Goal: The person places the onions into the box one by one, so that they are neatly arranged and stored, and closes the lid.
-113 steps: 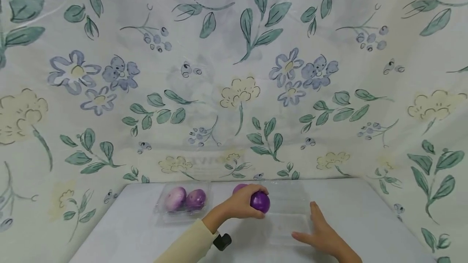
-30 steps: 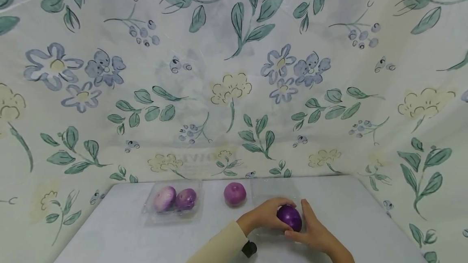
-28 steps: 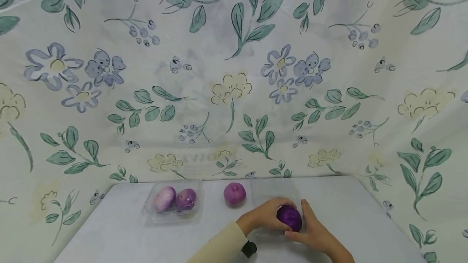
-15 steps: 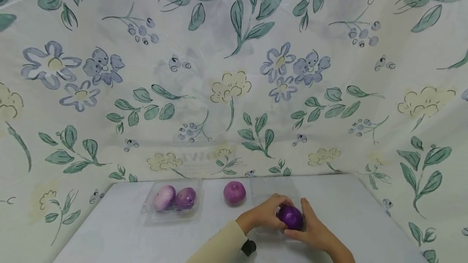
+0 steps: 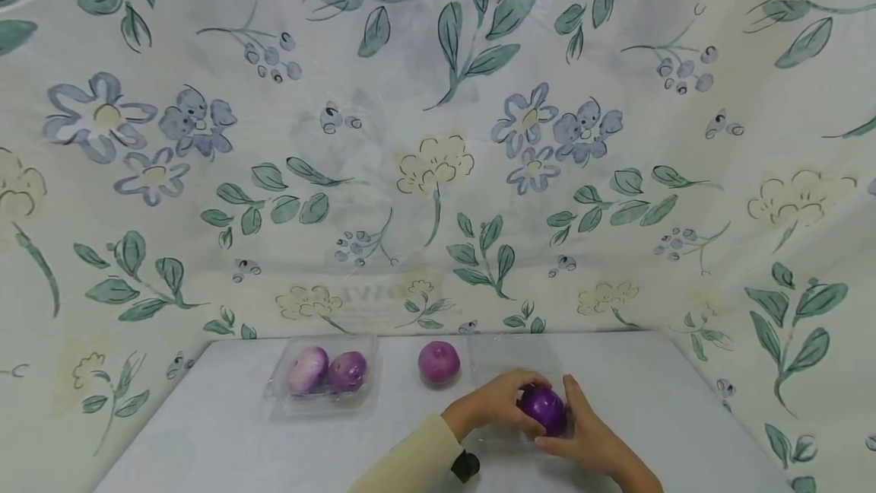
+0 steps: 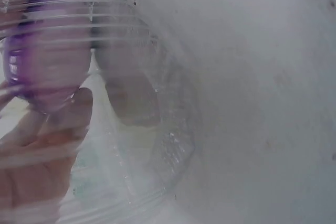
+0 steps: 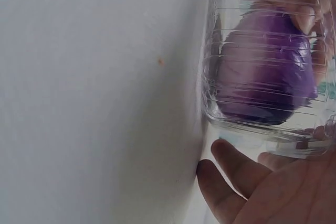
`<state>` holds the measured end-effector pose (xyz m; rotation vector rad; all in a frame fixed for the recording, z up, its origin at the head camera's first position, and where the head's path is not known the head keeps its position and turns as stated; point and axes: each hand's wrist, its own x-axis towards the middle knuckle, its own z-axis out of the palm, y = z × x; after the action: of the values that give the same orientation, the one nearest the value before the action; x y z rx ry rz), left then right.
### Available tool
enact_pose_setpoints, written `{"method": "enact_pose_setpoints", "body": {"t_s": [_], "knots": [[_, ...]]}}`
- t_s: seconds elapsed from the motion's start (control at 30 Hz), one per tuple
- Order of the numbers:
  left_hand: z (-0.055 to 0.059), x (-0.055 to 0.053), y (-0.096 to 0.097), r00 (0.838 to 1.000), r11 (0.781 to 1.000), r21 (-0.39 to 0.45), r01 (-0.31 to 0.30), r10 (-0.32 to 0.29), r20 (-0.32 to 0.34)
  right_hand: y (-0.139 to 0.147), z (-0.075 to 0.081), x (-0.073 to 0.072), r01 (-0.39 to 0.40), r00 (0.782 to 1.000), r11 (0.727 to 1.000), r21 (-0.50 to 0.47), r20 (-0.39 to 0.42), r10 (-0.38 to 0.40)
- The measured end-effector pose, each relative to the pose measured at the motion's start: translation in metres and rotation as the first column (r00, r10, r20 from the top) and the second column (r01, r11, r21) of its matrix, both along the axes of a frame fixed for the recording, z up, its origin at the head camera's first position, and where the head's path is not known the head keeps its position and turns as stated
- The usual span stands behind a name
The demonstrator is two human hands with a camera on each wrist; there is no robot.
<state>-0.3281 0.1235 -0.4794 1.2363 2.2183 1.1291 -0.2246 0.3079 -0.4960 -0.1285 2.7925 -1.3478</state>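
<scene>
In the head view my left hand (image 5: 499,402) grips a shiny purple onion (image 5: 545,409) between curled fingers and thumb. The onion sits low in the near half of an open clear plastic clamshell box (image 5: 482,352), whose other half lies flat behind. To the right, my right hand (image 5: 598,436) is spread with thumb and fingers fairly straight at the box's side. Through the ribbed clear wall (image 6: 173,145), the left wrist view shows the onion and fingers. The right wrist view shows the onion (image 7: 268,69) inside the box, with right fingertips (image 7: 223,148) close to its corner.
A loose pink-purple onion (image 5: 439,363) rests on the white table (image 5: 226,440) left of the open box. Farther left stands another clear box (image 5: 277,402) holding two onions. A floral curtain (image 5: 383,249) hangs along the table's back edge.
Since the oldest frame, my left hand has carried the onion right and down into the box, uncovering the loose onion behind. Over the last second both hands have barely moved.
</scene>
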Motion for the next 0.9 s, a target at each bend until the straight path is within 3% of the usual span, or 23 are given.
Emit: {"method": "enact_pose_setpoints", "body": {"t_s": [0.3,0.57,0.73,0.9], "knots": [[0.003,0.007,0.002,0.995,0.993,0.067,-0.095,0.093,0.033,0.002,0.0,0.003,0.006,0.999,0.999,0.039,-0.04,-0.005],[0.003,0.008,0.0,0.994,0.983,0.156,-0.101,0.095,0.048,0.001,0.0,0.003,-0.001,0.998,1.0,-0.016,-0.057,0.0],[0.009,0.008,-0.008,0.992,0.978,0.167,-0.124,0.123,0.011,-0.001,-0.004,0.001,0.004,0.998,1.0,-0.023,-0.055,-0.005],[0.021,0.001,-0.018,0.982,0.97,0.173,-0.169,0.181,-0.055,-0.002,-0.002,0.0,0.037,0.999,0.999,0.028,-0.028,-0.036]]}}
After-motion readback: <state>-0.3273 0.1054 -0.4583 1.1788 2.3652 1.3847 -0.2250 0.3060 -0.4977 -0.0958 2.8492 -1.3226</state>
